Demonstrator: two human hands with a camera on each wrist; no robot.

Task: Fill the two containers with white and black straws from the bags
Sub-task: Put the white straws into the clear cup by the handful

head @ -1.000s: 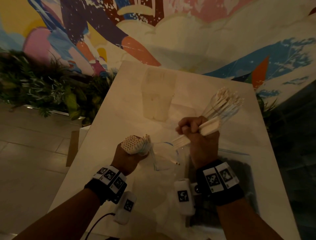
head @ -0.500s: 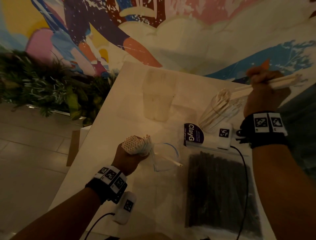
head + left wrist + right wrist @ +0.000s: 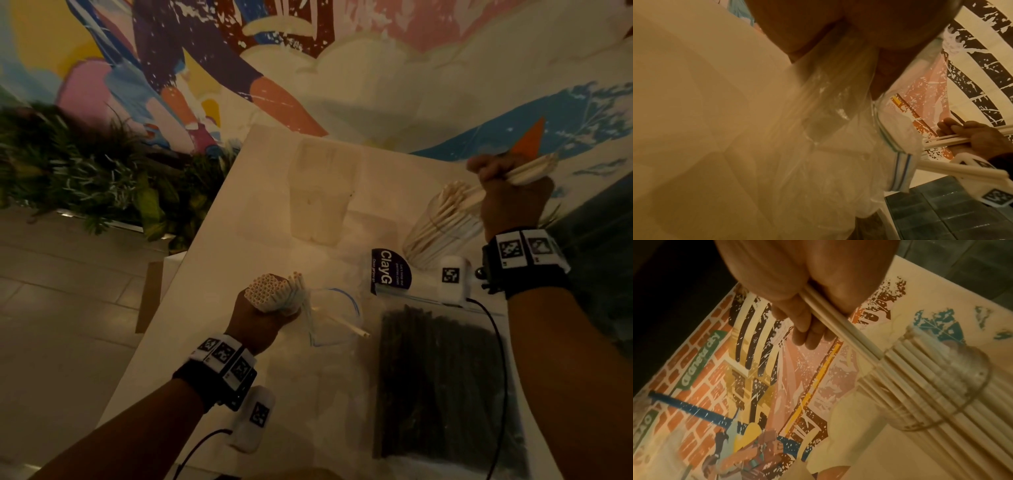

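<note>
My left hand (image 3: 255,323) grips a bundle of white straws (image 3: 270,291) upright, together with the neck of a clear bag (image 3: 334,317) (image 3: 838,146). My right hand (image 3: 510,195) (image 3: 803,296) holds a few white straws (image 3: 529,169) (image 3: 838,327), their lower ends reaching the top of a clear cup (image 3: 442,229) (image 3: 937,395) that leans with several white straws in it. A second clear container (image 3: 322,195) stands further back. A clear bag of black straws (image 3: 442,387) lies flat at the near right. One loose white straw (image 3: 352,329) lies in the open bag.
A dark label card (image 3: 390,270) lies at the top of the black-straw bag. The white table (image 3: 260,212) ends at the left above a tiled floor, with green plants (image 3: 85,178) beyond. A painted wall (image 3: 342,68) stands behind the table.
My right hand carried its white straws from the middle of the table up to the far right, over the leaning cup, and now lowers them toward it. The left hand has stayed put.
</note>
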